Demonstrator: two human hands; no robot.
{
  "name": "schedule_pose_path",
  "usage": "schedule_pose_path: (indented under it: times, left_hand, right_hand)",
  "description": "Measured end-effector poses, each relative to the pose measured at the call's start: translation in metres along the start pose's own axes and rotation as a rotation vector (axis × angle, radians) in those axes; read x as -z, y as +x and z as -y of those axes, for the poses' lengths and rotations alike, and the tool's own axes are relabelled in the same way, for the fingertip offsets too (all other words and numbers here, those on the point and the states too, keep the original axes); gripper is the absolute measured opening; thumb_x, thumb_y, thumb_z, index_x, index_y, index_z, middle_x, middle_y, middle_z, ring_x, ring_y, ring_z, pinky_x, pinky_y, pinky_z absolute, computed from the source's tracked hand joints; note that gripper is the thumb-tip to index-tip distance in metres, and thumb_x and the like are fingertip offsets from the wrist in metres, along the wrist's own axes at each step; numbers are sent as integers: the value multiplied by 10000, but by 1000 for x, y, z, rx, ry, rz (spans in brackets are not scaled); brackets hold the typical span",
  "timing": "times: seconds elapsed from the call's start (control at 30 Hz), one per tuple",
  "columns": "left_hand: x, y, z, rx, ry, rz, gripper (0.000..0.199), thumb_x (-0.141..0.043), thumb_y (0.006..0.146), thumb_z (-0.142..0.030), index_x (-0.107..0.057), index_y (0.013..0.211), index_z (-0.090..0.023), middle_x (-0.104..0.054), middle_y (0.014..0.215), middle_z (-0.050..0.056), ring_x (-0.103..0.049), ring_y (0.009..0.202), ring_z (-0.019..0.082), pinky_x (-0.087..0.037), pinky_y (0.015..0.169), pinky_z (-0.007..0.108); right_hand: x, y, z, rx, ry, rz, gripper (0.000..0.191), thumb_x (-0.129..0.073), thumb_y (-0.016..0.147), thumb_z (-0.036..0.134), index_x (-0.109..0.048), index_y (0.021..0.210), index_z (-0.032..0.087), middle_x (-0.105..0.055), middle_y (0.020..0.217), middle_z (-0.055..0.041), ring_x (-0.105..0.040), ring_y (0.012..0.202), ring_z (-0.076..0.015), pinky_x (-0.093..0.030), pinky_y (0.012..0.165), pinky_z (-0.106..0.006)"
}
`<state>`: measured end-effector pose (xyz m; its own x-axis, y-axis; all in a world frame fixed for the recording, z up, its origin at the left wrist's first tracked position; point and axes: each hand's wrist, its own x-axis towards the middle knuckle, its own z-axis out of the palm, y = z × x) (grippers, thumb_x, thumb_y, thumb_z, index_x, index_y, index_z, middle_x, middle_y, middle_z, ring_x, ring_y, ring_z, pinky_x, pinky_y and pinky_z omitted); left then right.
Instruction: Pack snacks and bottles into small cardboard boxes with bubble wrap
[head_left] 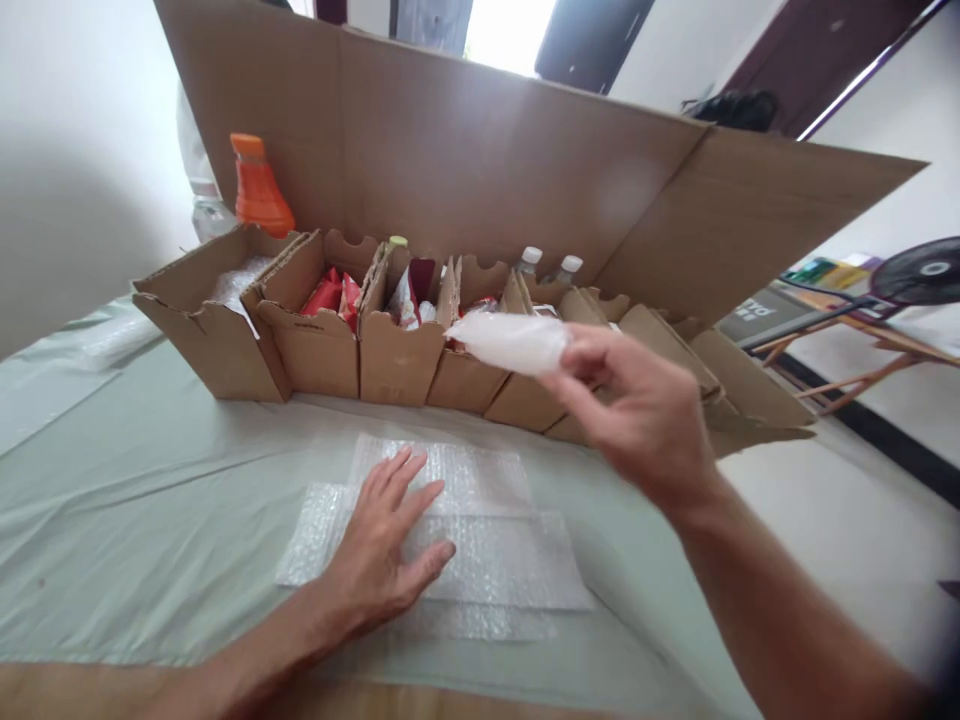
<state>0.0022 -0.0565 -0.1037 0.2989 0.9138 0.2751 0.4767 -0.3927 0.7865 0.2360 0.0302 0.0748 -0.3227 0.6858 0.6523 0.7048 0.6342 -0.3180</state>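
My right hand (637,400) pinches one end of a whitish, translucent plastic packet (514,342), held up before the middle cardboard compartments; it is slightly blurred, and its contents cannot be made out. Below and to the left, my left hand (390,545) has its fingers spread over overlapping sheets of bubble wrap (495,560) on the pale green cloth (195,520). Whether its palm presses on the sheets I cannot tell. Behind the packet runs a row of open cardboard bins (401,365). Red packets (330,295) show in one of them.
A tall cardboard panel (480,150) stands behind the bins. An orange bottle (262,190) is at the back left, with white-capped bottles (530,260) behind the middle bins. More bubble wrap (244,280) fills the leftmost bin. On the right are a black fan (926,270) and a wooden rack (855,345).
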Motion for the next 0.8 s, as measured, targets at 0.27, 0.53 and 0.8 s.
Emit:
schedule_pose_path:
  times: [0.27,0.53,0.8]
  left_hand:
    - [1,-12,-46,331,-1414,56,534,-717,843,-566,-658,1267,-246,-660,1392,117,-567,1359,369,-478,1109,556]
    - [-23,-20,-41,662,-1356,-297,416,-871,735,-366,-658,1062,-221,-720,971,22,-682,873,175,-542,826,322]
    - [-17,-33,-41,457,-1005,-82,326,-799,787,-307,-757,1089,-190,-736,885,27,-653,816,191,-487,770,291]
  right_hand:
    - [-54,-143,39,162,156,-45,297,-667,858,30,-644,1017,279,-739,1223,-77,-747,977,-233,-619,770,-352]
    - [-93,-216,64,-669,748,-80,230,-744,925,355,-630,1106,270,-714,1073,-61,-709,1009,-242,-592,893,-389]
    - [-72,-186,46,-894,1106,67,991,-799,826,616,-283,1600,273,-709,1220,-116,-721,1032,-271,-632,834,-394]
